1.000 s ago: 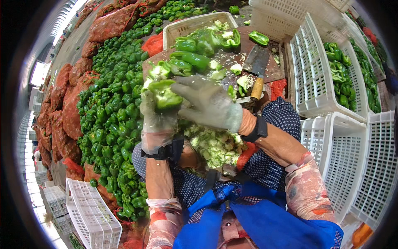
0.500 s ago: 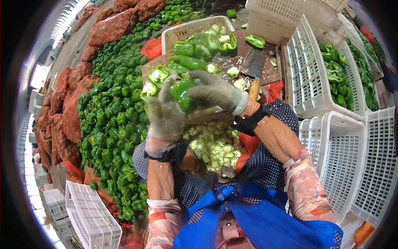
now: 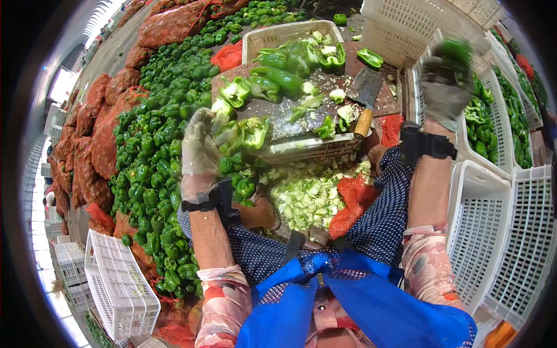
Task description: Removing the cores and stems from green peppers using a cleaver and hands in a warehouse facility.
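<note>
- The gloved hands are wide apart. At the upper right of the frame, the right hand (image 3: 445,87) appears closed around a green pepper (image 3: 455,51), above a white crate (image 3: 505,130) holding cut peppers.
- Left of centre, the left hand (image 3: 199,148) is beside an opened pepper (image 3: 253,132), pale inside, near the front edge of a seed-strewn board (image 3: 387,106).
- The green pepper should be light and hollow, with firm walls that could crack under a hard squeeze. Its smooth skin is probably slippery, more so when wet.
- The best hold is likely around the broad sides with spread fingers, kept off any thin cut edge.
- Blur smears the right fingertips and the green pepper, so its cut side cannot be made out.
- Whether the left fingers grip anything cannot be told; they are blurred too.
- Crates at the right are bent and cropped by the dark rim.
</note>
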